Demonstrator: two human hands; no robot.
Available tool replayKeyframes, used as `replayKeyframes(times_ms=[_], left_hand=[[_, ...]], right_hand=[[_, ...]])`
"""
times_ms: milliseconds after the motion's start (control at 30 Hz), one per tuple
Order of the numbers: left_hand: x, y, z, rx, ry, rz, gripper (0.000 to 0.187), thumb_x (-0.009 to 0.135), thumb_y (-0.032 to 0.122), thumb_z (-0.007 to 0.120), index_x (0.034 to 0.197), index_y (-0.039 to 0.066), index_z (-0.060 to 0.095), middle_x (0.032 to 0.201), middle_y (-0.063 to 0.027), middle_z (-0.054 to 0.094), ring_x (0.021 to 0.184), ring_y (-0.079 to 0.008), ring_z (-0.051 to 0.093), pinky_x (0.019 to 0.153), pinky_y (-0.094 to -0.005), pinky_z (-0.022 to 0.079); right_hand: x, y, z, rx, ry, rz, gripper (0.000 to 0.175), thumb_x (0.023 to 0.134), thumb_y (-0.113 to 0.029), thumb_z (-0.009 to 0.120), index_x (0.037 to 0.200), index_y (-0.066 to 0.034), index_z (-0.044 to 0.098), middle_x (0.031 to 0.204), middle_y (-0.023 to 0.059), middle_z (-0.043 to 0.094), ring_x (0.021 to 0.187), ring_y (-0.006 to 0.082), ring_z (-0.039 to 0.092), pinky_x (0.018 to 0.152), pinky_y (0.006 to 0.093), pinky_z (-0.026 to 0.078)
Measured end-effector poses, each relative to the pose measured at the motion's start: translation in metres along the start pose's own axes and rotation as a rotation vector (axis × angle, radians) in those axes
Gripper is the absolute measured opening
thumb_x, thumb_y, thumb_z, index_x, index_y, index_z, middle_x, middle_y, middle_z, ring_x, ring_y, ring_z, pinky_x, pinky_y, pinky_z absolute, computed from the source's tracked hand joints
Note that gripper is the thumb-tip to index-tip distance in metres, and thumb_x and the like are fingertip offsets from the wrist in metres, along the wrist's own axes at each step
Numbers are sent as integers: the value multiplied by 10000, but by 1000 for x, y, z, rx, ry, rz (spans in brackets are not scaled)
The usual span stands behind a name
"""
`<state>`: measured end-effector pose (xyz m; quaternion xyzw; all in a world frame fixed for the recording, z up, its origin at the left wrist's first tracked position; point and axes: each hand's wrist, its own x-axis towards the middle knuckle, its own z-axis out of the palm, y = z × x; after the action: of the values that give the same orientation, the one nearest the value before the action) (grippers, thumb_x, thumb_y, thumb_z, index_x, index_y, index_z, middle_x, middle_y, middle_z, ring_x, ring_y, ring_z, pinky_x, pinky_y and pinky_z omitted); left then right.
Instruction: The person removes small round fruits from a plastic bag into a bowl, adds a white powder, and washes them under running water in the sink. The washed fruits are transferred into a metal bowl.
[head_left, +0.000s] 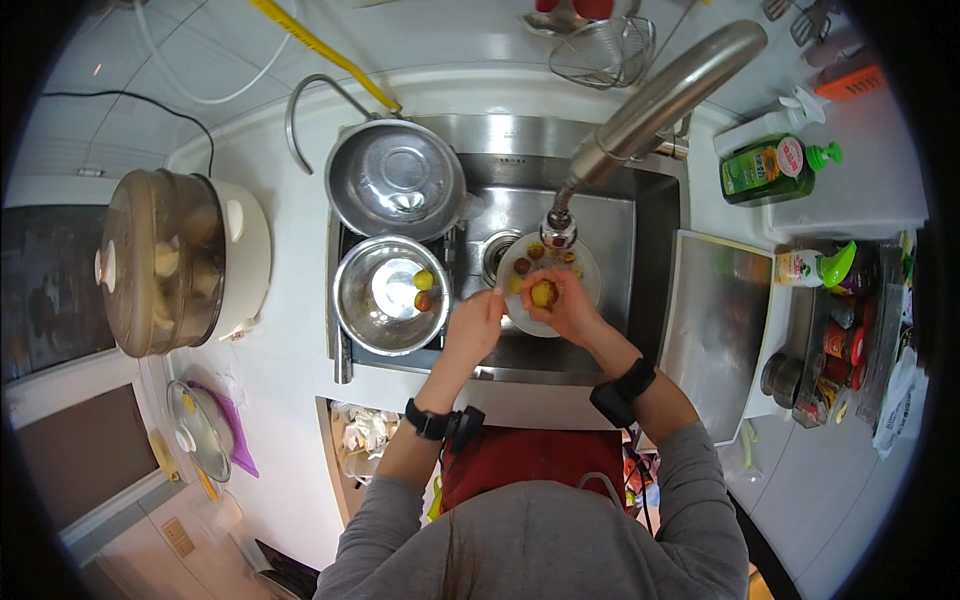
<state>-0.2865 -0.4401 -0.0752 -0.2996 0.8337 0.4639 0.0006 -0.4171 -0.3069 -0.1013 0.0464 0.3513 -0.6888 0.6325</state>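
Observation:
My right hand (576, 309) is curled around a small yellow-and-red fruit (544, 294) above a white plate (540, 328) in the steel sink (517, 206). Just left of it is my left hand (475, 322), thumb and fingers drawn together near the plate's edge; whether anything is pinched in them cannot be made out. Several small fruits and pieces lie on the plate, among them a dark red one (521, 265) and a yellowish one (535, 250). In a steel bowl (355, 315) to the left sit two fruits, one yellow (424, 280) and one reddish (423, 301).
A faucet (637, 105) arches over the plate. Behind the bowl stands a larger metal pot (360, 176). An electric steamer (244, 255) occupies the left counter. On the right are a tray-like metal board (712, 330), a green pump bottle (765, 171) and a spray bottle (799, 268).

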Motion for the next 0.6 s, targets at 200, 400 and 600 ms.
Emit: replayKeyframes(times_ms=[200, 400, 600], left_hand=[[-35, -44, -58, -216, 235, 23, 290, 819, 56, 579, 1093, 15, 494, 1010, -176, 498, 883, -313, 540, 794, -381, 440], [-46, -89, -86, -1, 242, -38, 181, 945, 201, 453, 954, 53, 557, 844, -182, 559, 827, -363, 555, 726, -440, 452], [-34, -115, -80, 252, 309, -58, 156, 881, 190, 561, 950, 55, 600, 912, -165, 566, 852, -355, 569, 767, -434, 448]], right_hand=[[5, 1, 70, -2, -67, 19, 338, 965, -329, 383, 1145, -70, 503, 934, 82, 547, 641, 147, 459, 620, 290, 400], [28, 36, 97, -129, -188, 104, 449, 986, -493, 285, 1059, -102, 493, 725, -21, 394, 494, 55, 241, 465, 206, 223], [77, 87, 108, -1797, 85, -553, 340, 825, -271, 652, 1060, -70, 512, 811, 85, 545, 654, 229, 613, 545, 331, 472]])
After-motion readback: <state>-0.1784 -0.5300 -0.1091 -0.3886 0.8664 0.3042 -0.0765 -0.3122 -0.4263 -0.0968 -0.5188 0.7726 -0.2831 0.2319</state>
